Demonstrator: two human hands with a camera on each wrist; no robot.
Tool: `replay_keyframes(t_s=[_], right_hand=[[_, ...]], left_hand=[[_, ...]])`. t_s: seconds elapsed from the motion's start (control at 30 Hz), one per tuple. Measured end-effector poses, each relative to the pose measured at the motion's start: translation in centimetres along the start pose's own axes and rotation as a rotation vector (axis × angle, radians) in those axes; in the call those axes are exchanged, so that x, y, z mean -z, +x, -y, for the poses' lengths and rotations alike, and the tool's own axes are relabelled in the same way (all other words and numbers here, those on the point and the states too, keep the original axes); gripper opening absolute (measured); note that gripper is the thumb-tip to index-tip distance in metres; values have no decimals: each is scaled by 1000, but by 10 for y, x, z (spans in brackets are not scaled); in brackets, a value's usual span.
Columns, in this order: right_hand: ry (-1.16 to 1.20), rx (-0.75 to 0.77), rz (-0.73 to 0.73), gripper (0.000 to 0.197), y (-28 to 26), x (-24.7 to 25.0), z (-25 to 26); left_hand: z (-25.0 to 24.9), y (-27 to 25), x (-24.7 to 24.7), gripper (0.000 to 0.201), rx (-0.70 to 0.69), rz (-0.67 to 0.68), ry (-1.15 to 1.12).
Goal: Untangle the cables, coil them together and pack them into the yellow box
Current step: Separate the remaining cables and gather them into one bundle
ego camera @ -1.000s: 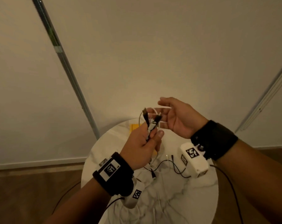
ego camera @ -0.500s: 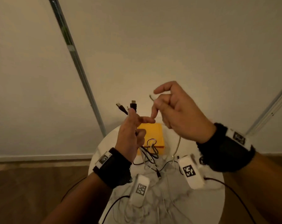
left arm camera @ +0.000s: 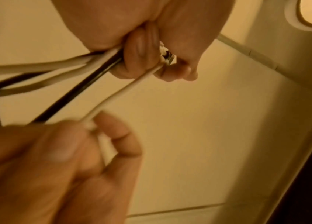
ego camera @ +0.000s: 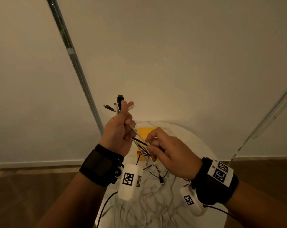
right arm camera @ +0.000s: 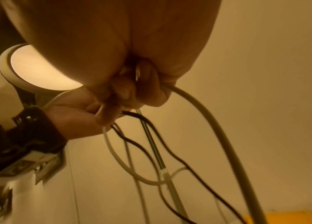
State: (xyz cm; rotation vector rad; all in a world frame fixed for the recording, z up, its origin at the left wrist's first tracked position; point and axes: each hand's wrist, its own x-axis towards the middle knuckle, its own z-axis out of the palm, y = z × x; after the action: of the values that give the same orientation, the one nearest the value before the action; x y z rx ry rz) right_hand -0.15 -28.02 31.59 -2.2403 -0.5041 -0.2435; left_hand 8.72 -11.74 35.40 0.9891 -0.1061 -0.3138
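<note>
I see my left hand (ego camera: 118, 134) up in the air over the far part of the round white table (ego camera: 203, 155). Its fingers are curled tight around a bunch of cables (ego camera: 140, 142), some black and some white. The plug ends (ego camera: 118, 104) stick up out of the top of this fist. One plug is black and points up. Another black one leans to the left, and a thin white one sits between them.

My right hand (ego camera: 170, 155) is lower and just beside the left one. Its fingers (left arm camera: 117, 136) and thumb pinch the same bunch where it comes out under the left fist. In the left wrist view a white cable (left arm camera: 120, 92) and a black cable (left arm camera: 78, 91) run straight between the two hands. In the right wrist view a thick white cable (right arm camera: 214, 128) bends out of the right hand and hangs down, with thin black ones beside it.

The rest of the cables drop down from my hands onto the table and lie there in a loose messy pile (ego camera: 156, 191) near the middle.

The yellow box (ego camera: 143, 134) sits on the table near its far edge, right behind my hands. My hands cover much of it, so I cannot tell whether anything is inside.

A gray pole (ego camera: 77, 69) leans against the wall on the left.
</note>
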Motion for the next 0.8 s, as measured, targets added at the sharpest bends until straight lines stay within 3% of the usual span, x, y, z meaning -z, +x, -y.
replay_keyframes(t_s=[0.1,0.2,0.37,0.4,0.47,0.53,0.57,0.63,0.7,0.8], right_hand=[[-60,-7,-4,9,-8,3,-11],[-65,-7,-39,11,-11,7,-17],[4,-38,-80,10,-2,9,-14],[-8,-50,-106,16,0,8,-14],[-70,-86,-163,45,9,4,-14],[-21,-147,-118,73,25,-2,-11],[73,-152,-74,74,34,-7,-9],[317,-151,4,49,48,-12,-9],[376,-176,75,22,55,-7,-14],[101,-148,81,38,55,10,-36]], left_hand=[[-9,5,9,64,6,-19,-9],[-11,4,9,40,18,47,13],[-13,1,-4,54,-48,51,66],[-12,2,-6,55,-72,42,92],[-9,1,-10,57,-132,40,163],[-4,-2,-18,56,-160,89,179],[-3,-3,-22,54,-141,114,155],[-5,-4,-26,52,-85,153,60],[-13,-1,-23,52,-108,155,10],[-25,1,-11,51,-191,86,108]])
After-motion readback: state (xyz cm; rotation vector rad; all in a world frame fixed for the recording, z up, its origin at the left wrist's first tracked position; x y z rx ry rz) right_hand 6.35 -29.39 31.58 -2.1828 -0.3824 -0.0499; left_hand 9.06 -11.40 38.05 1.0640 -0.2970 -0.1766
